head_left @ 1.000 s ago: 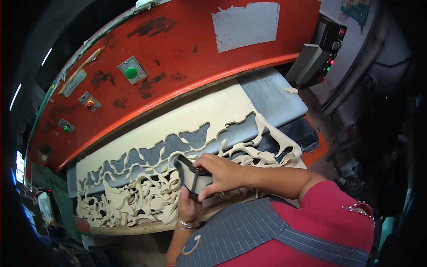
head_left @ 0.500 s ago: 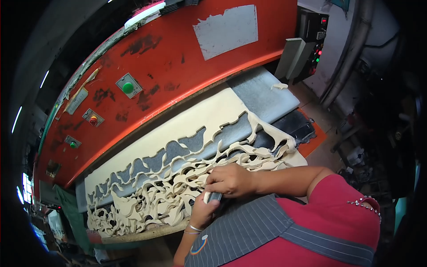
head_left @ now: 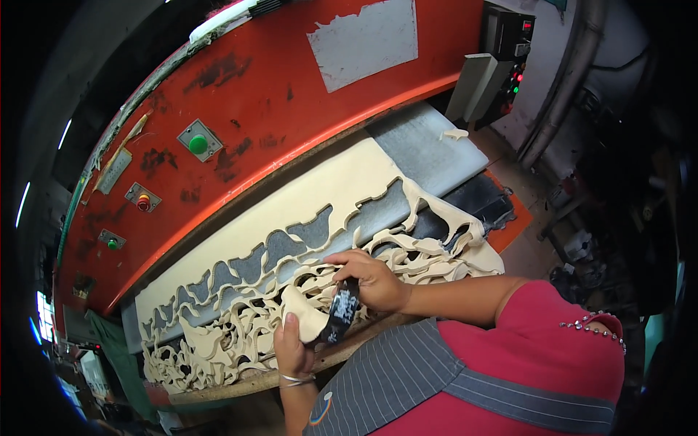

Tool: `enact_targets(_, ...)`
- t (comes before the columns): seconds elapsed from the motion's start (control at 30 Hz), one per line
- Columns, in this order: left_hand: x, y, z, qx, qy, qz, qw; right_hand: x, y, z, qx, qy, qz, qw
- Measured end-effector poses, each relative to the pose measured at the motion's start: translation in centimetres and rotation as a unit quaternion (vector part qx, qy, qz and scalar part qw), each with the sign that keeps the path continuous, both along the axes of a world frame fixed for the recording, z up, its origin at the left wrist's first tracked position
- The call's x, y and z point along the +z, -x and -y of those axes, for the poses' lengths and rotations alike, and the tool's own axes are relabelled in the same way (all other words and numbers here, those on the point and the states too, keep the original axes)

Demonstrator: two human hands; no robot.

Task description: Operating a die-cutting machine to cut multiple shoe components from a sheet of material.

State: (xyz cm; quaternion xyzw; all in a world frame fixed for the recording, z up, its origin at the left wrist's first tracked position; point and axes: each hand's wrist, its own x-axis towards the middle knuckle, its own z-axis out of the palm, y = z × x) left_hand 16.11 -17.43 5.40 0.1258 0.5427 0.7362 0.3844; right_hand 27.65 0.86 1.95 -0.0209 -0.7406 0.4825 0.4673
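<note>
While the left hand (head_left: 293,350) grips a smooth, cream-coloured flat piece (head_left: 304,314) with its thumb on top, the right hand (head_left: 378,282) clasps a black, curved, band-shaped tool (head_left: 342,309) just beside it, both over the near side of a tangled heap of cream-coloured offcuts (head_left: 218,345). Behind lies a cream-coloured sheet with scalloped cut-outs (head_left: 342,171), partly covering a whitish, slab-like board (head_left: 436,156); beyond stands a scuffed, orange-red metal machine front (head_left: 269,94).
</note>
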Motion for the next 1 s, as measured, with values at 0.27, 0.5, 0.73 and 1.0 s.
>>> enact_targets(0.27, -0.9, 12.1, 8.5, -0.051, 0.432, -0.520, 0.735, -3.3, 1.7, -7.3, 0.009, 0.651, -0.016, 0.759)
enact_targets(0.5, 5.1, 9.2, -8.3, -0.156, 0.202, -0.435, 0.863, -2.5, 4.2, -12.8, 0.014, 0.721, -0.083, 0.688)
enact_targets(0.73, -3.0, 9.3, -19.4, -0.257, 0.164, -0.155, 0.940, -3.0, 5.5, -13.5, 0.119, 0.483, 0.005, 0.868)
enact_targets(1.0, -2.4, 9.4, -20.1, -0.268, 0.219, -0.262, 0.901, 2.6, 2.4, -9.5, 0.206, 0.366, 0.463, 0.780)
